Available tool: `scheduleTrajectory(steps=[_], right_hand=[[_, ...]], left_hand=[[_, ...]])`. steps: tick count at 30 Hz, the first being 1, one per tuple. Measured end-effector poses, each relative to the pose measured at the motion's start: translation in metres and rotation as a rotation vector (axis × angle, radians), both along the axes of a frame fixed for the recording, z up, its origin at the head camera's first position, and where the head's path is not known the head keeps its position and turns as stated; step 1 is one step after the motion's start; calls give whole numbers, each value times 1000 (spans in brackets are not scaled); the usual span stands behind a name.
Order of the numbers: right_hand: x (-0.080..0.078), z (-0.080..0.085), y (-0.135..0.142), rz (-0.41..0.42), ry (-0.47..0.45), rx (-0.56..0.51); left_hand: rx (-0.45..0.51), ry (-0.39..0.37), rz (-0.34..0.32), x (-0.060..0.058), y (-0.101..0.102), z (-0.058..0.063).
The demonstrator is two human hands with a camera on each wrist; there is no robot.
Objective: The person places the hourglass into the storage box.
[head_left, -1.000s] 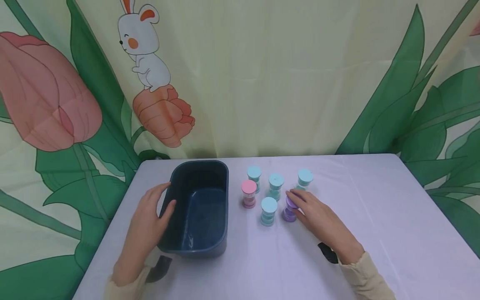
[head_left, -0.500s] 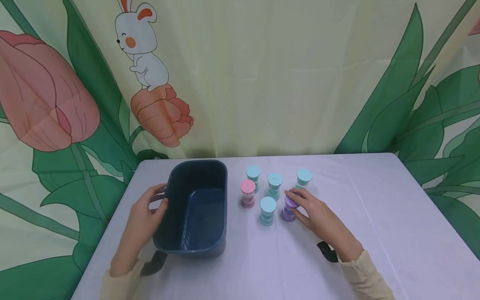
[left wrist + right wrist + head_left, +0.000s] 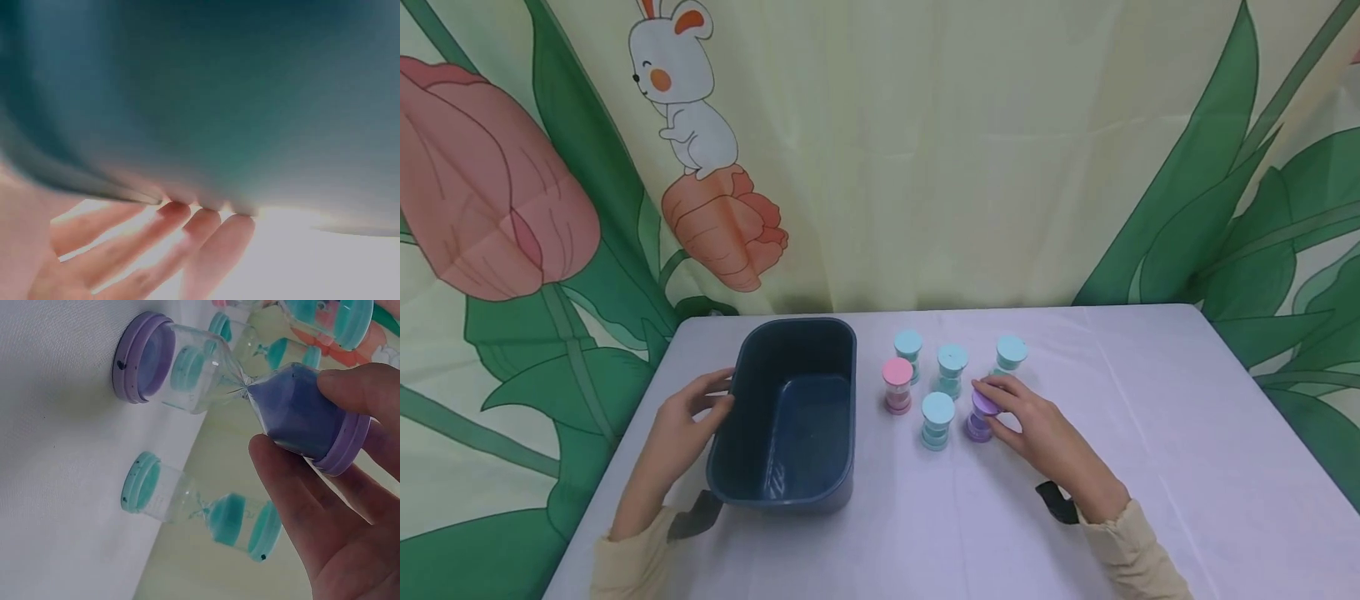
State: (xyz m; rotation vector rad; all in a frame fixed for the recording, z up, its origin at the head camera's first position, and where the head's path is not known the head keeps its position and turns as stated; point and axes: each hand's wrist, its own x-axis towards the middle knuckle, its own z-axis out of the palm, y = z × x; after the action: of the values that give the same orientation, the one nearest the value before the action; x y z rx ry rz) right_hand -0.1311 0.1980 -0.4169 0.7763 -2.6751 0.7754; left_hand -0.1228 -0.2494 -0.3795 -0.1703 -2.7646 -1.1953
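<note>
Thumb and fingers of my right hand [image 3: 1037,429] pinch the upper bulb of a purple hourglass [image 3: 979,427], which stands upright on the white cloth. In the right wrist view, purple sand fills much of the upper bulb and a little lies at the base. My left hand [image 3: 679,429] is at the left side of a dark blue plastic bin [image 3: 837,498]. Its fingertips [image 3: 206,219] touch the bin's outer wall in the left wrist view, fingers loosely extended. Close left of the purple hourglass is a teal hourglass [image 3: 937,417]; another teal one [image 3: 1011,352] stands behind my right hand.
A pink hourglass [image 3: 897,385] stands between the bin and the teal ones. Further back are two more teal hourglasses, one in the middle [image 3: 952,363] and one [image 3: 907,343] behind the pink. A printed curtain [image 3: 925,167] hangs behind the table's back edge.
My left hand has drawn slightly left, its thumb going from over the bin's rim to the bin's left edge. My right hand stays at the purple hourglass, almost unmoved.
</note>
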Motion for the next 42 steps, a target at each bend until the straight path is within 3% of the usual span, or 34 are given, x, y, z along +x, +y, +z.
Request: scheduleTrajectory(steps=[11,25,35,42], right_hand=[[-2,-2,1,6,-33,-65],[-4,-3,4,-9,-97,-95],[-5,10,5,15,25,-95],[-5,22,6,23,46,-123]], left_hand=[[167,-136,-53,-5,-14,-7],[215,-128,-74,-9,-19,-18],[227,-96,-77,-11,-18,-20],[249,-109,-60,-10,-18,-22]])
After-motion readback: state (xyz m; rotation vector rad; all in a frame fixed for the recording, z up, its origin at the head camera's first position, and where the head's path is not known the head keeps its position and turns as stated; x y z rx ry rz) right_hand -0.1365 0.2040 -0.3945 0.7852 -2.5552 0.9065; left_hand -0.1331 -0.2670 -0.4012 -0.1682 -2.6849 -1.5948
